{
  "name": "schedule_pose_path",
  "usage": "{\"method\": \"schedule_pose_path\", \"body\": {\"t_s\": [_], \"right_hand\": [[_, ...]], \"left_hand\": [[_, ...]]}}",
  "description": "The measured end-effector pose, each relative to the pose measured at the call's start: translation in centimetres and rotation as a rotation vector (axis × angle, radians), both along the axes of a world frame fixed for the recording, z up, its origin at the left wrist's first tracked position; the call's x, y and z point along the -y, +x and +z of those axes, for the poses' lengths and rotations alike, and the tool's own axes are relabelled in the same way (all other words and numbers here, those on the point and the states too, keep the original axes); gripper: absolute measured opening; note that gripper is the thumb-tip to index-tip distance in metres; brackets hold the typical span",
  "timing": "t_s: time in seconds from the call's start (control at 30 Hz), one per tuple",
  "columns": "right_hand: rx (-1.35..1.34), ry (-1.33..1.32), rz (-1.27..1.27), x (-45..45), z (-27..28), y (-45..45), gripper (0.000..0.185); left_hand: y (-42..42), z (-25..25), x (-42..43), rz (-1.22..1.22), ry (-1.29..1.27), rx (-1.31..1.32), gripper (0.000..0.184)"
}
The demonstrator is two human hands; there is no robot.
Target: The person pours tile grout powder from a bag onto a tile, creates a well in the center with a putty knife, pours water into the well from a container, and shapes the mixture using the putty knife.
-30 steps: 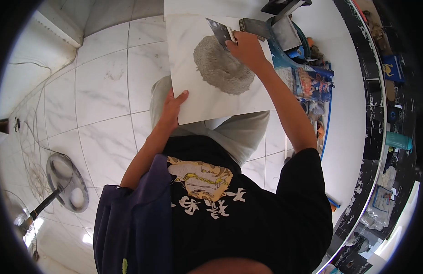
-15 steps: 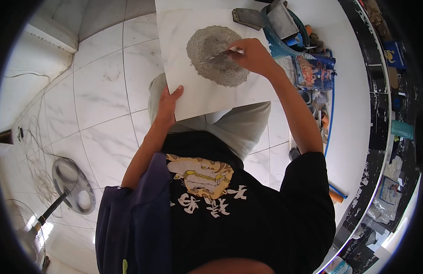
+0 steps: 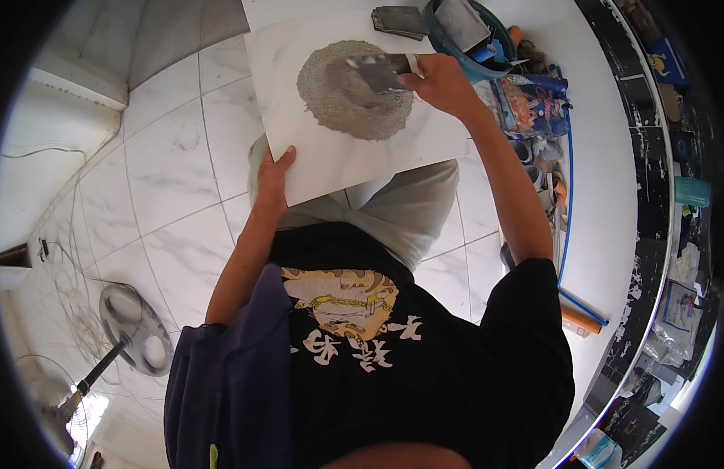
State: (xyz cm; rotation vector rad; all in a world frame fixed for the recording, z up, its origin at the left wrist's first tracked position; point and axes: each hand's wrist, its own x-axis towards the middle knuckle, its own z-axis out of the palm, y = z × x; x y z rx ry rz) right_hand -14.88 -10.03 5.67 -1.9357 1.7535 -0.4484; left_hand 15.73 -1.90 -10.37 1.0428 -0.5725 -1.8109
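Note:
A white, marble-patterned tile (image 3: 338,170) lies over my knees with a round spread of grey cement mix (image 3: 324,102) on it. The mix looks crumbly at its edge and has a shallow dip near its middle. My right hand (image 3: 442,80) is closed on the handle of a putty knife (image 3: 384,76), and the wide, smeared blade is over the right part of the mix. Whether the blade touches the mix I cannot tell. At the tile's near left edge, my left hand (image 3: 276,173) grips it, thumb on top and the other fingers mostly hidden.
Beyond the tile stands a teal bucket (image 3: 435,31) holding tools, with dark flat pieces (image 3: 401,22) stacked beside it. A printed plastic bag (image 3: 534,105) and a blue pole (image 3: 568,203) lie to the right. A standing fan (image 3: 104,367) and loose cables are on the floor at left.
The putty knife has turned so that its broad blade face now shows, pointing left. The tile and bucket appear slightly further left in view. My left hand keeps its hold on the tile.

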Motion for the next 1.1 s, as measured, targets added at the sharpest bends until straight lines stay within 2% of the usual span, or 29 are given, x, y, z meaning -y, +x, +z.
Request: {"method": "schedule_pose_path", "body": {"t_s": [0.03, 0.17, 0.3, 0.47, 0.53, 0.57, 0.67, 0.73, 0.87, 0.93, 0.97, 1.03, 1.07, 1.1], "right_hand": [[-0.044, -0.071, -0.021, 0.0, 0.0, 0.3, 0.031], [0.001, -0.042, 0.032, 0.2, -1.7, 1.6, 0.036], [-0.136, -0.053, 0.072, 2.0, -2.4, -0.4, 0.034], [-0.12, -0.003, 0.105, 6.2, -2.6, -1.0, 0.029], [-0.236, -0.347, 0.221, 8.0, -3.6, -0.3, 0.03], [-0.233, -0.357, 0.216, 8.9, -3.3, 0.3, 0.03], [-0.128, -0.289, 0.278, 9.9, -2.3, 1.7, 0.032], [-0.223, -0.227, 0.283, 10.2, -1.7, 2.2, 0.037], [-0.312, -0.223, 0.362, 10.4, -2.0, 2.7, 0.034], [-0.103, -0.391, 0.453, 10.7, -3.0, 3.3, 0.03], [-0.105, -0.395, 0.452, 10.0, -1.2, 3.8, 0.03], [0.05, -0.313, 0.266, 8.4, 2.6, 4.6, 0.03], [0.051, -0.312, 0.265, 7.7, 3.2, 4.6, 0.03], [0.217, -0.473, 0.179, 7.1, 4.0, 4.5, 0.027]], "left_hand": [[-0.1, 0.3, 0.0, -0.007, -0.003, -0.001, 0.049], [-0.2, 1.0, -0.2, -0.025, -0.043, -0.012, 0.05], [-0.2, 0.8, -0.1, 0.012, -0.024, 0.042, 0.052], [-0.2, 1.1, -0.2, 0.008, -0.016, 0.047, 0.046], [-0.3, 1.2, -0.1, 0.004, -0.022, 0.064, 0.046], [-0.4, 1.1, -0.1, 0.012, -0.021, 0.072, 0.046], [-0.4, 1.4, -0.3, -0.004, -0.019, 0.08, 0.047], [-0.5, 1.6, -0.2, -0.011, -0.023, 0.077, 0.047], [-0.1, 0.9, -0.2, -0.008, -0.048, 0.087, 0.049], [-0.1, 0.4, -0.2, -0.028, -0.069, 0.059, 0.049], [-0.1, 0.2, -0.1, -0.026, -0.063, 0.085, 0.05], [0.0, 0.0, 0.1, -0.018, -0.061, 0.111, 0.051], [0.0, 0.0, 0.0, -0.008, -0.066, 0.113, 0.051], [0.0, 0.0, 0.0, -0.002, -0.074, 0.114, 0.05]]}}
